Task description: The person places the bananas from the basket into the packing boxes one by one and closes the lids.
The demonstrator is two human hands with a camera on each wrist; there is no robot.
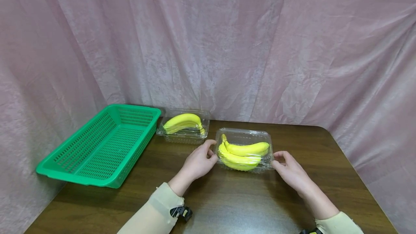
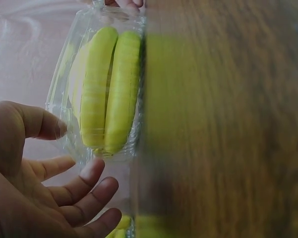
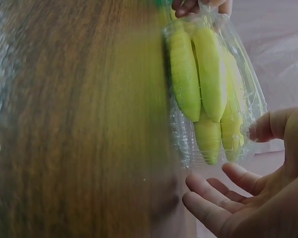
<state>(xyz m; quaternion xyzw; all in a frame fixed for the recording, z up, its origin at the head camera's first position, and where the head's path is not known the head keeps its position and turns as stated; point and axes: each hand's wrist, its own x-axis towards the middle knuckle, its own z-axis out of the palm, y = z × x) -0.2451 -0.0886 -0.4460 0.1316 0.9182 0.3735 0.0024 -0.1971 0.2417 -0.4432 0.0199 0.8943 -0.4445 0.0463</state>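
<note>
A clear plastic clamshell container [image 1: 240, 137] with a bunch of yellow bananas [image 1: 242, 160] inside sits low over the table, its lid down. My left hand [image 1: 199, 160] pinches its left edge, the thumb on the rim and the other fingers spread below in the left wrist view. At the opposite end, my right hand [image 1: 292, 172] holds the right edge between thumb and index finger. The right wrist view shows the banana tips [image 3: 208, 144] through the ribbed plastic, close to that hand.
Behind and to the left stands a second clear container [image 1: 185, 140] holding bananas [image 1: 183, 120]. A green perforated basket [image 1: 130, 165] lies at the far left of the brown wooden table [image 1: 234, 201]. Pink curtain [image 1: 227, 46] hangs along the back and sides.
</note>
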